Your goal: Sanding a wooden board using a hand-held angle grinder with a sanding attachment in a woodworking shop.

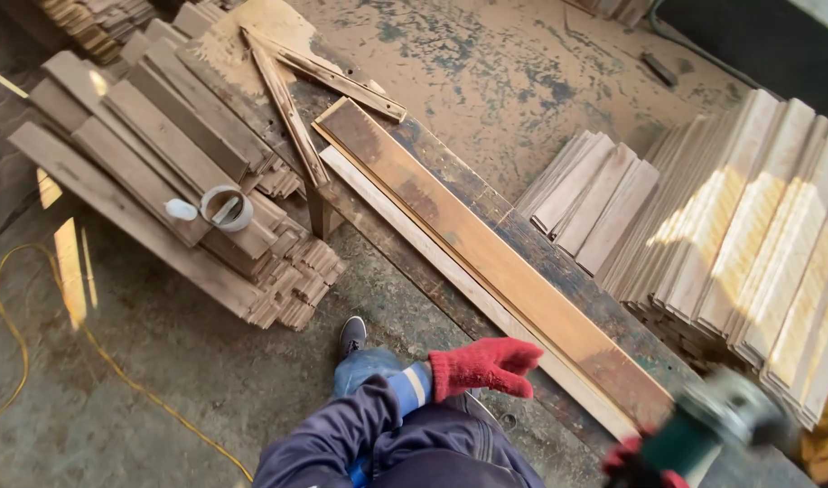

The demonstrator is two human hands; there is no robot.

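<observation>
The right hand [632,459], in a red glove, is closed around the body of a green power grinder [716,417] at the lower right, blurred, its head just past the near end of the long plank [486,262]. The left hand [482,366], also in a red glove, hangs free with fingers loosely together and held out flat, holding nothing, just short of the plank's near edge.

The grinder looks compact but weighty and stiff; I judge it wants a firm grip round the body, clear of the head. The plank looks long, rigid and rough, probably best steadied flat by its edge.

One broad plank lies on the table [450,172], a paler strip [450,276] along its near side. Two thin battens [292,108] cross at the far end. One roll of tape [227,209] sits on the left board stack [161,172]; two more stacks [748,235] stand to the right. One yellow cable [16,343] curls over the floor.
</observation>
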